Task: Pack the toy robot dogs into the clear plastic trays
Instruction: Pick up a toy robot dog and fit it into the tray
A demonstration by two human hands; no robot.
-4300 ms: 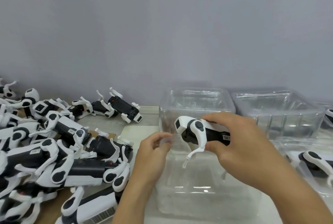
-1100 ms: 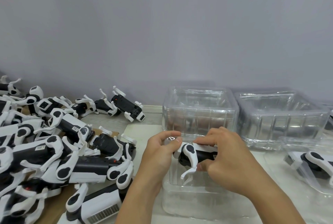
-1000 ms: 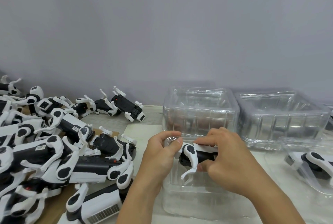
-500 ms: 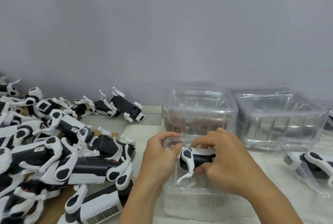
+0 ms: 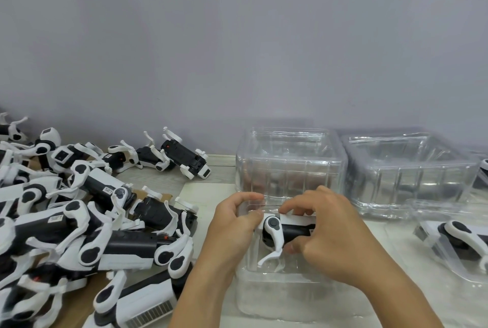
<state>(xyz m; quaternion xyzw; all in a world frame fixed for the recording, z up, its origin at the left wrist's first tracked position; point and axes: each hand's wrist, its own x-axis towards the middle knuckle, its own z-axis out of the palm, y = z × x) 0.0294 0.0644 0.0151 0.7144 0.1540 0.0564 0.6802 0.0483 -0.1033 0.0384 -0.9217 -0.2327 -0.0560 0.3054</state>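
Clear plastic tray (image 5: pixel 264 298) sat at 6 o'clock; right hand (image 5: pixel 332 232) gripped the toy dog (image 5: pixel 287 230) over it, left hand (image 5: pixel 232 224) pinched its front end. Best lowered level, legs tucked in.

Left hand (image 5: pixel 232 224) and right hand (image 5: pixel 324 232) side by side, fingers curled, both gripping.

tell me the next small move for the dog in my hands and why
Probably press the toy dog straight down until it seats in the clear tray. The right hand grips its body, the left hand pinches at its front end beside the tray's rim, and its white leg already hangs inside.
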